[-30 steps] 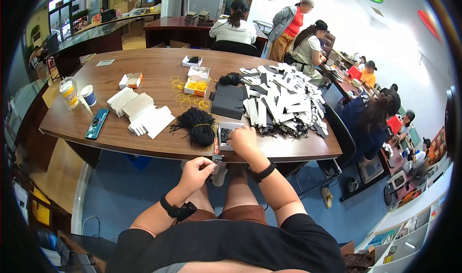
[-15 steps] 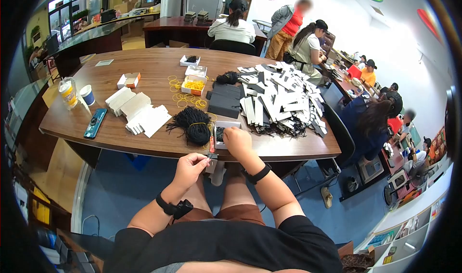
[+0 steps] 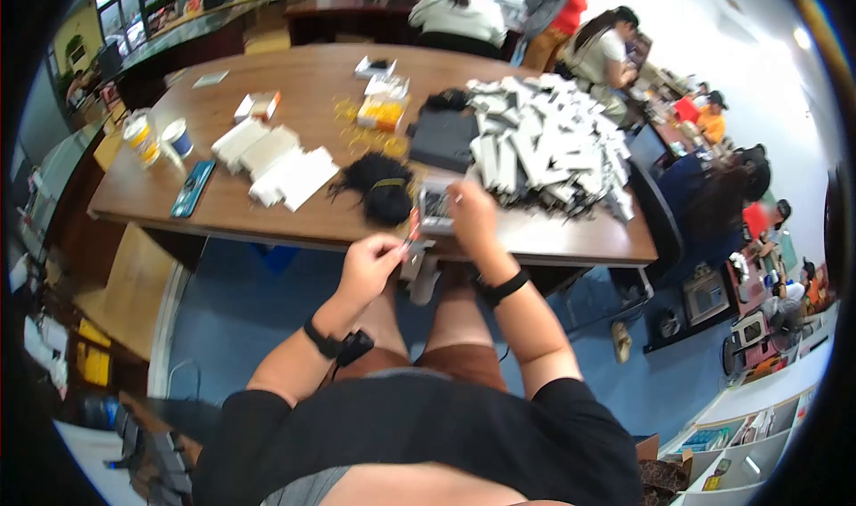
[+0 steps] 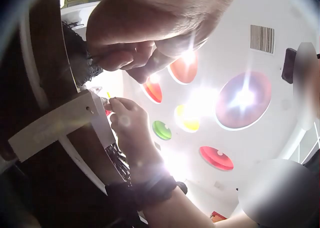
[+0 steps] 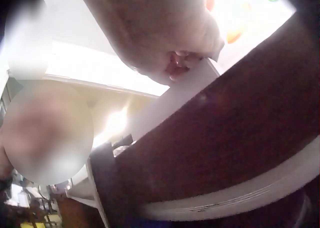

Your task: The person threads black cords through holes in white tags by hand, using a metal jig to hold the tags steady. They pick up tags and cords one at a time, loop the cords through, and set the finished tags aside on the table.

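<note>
Left hand (image 3: 370, 263) pinches 1 grey tag (image 3: 418, 248); right hand (image 3: 473, 216) (grip unclear) seemingly picks from near box (image 3: 433, 186); a careful lift seems called for.

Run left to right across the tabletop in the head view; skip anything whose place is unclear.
Drink cup → phone → white cardboard → black cord bundle → small white box → pile of strips.

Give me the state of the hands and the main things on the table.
Left hand: pinching a small grey piece
Small white box: open, dark bits inside
Right hand: at that box, grip unclear
Black cord bundle: tied with yellow band
Phone: lying flat
Paper cup: upright
White and grey strips: heaped
</note>
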Demonstrator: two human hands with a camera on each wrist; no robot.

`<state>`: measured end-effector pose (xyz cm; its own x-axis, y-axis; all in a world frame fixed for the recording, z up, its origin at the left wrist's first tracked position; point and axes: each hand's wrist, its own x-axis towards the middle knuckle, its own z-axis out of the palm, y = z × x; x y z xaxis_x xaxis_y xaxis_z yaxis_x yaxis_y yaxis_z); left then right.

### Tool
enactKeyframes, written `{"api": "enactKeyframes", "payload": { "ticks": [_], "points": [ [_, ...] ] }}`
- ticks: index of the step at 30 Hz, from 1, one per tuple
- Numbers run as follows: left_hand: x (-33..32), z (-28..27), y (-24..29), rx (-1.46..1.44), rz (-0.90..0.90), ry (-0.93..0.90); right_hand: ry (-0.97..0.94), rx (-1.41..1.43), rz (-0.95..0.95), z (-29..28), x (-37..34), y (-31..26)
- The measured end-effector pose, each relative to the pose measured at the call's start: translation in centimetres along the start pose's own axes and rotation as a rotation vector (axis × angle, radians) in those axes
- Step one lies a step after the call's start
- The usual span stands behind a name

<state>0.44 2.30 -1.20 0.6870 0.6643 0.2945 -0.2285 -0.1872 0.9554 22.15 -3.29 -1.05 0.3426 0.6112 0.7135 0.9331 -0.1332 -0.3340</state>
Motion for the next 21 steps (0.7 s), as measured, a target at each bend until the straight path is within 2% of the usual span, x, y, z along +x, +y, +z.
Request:
{"api": "enactKeyframes", "payload": {
  "ticks": [1, 2, 4, 6, 9, 10, 11, 14, 21],
  "points": [
    [-0.1, 0.0, 0.7, 0.001, -0.048, 0.009, 0.031, 0.184, 0.101, 0.0, 0.1, -0.1],
    [0.0, 0.0, 0.4, 0.004, 0.024, 0.008, 0.035, 0.207, 0.133, 0.6, 0.2, 0.6],
    [-0.1, -0.1, 0.6, -0.063, -0.064, 0.02, 0.037, 0.203, 0.168, -0.5, 0.4, -0.2],
    [-0.2, -0.2, 0.5, -0.118, -0.05, 0.044, -0.065, 0.584, 0.424, -1.3, 0.6, -1.5],
    [-0.5, -0.3, 0.9, -0.181, -0.098, 0.07, -0.247, 0.99, 0.613, -3.2, -0.6, -4.7],
    [-0.5, -0.3, 1.1, -0.187, -0.116, 0.076, -0.302, 1.078, 0.61, -3.6, -1.1, -5.6],
    [-0.6, -0.3, 1.3, -0.187, -0.122, 0.077, -0.371, 1.262, 0.727, -4.4, -1.4, -6.8],
    [-0.8, -0.5, 1.4, -0.178, -0.111, 0.077, -0.397, 1.443, 0.795, -4.7, -3.2, -8.0],
    [-1.4, -0.8, 1.7, 0.0, -0.037, 0.044, -0.295, 1.54, 0.838, -4.4, -4.8, -9.1]
  ]
}}
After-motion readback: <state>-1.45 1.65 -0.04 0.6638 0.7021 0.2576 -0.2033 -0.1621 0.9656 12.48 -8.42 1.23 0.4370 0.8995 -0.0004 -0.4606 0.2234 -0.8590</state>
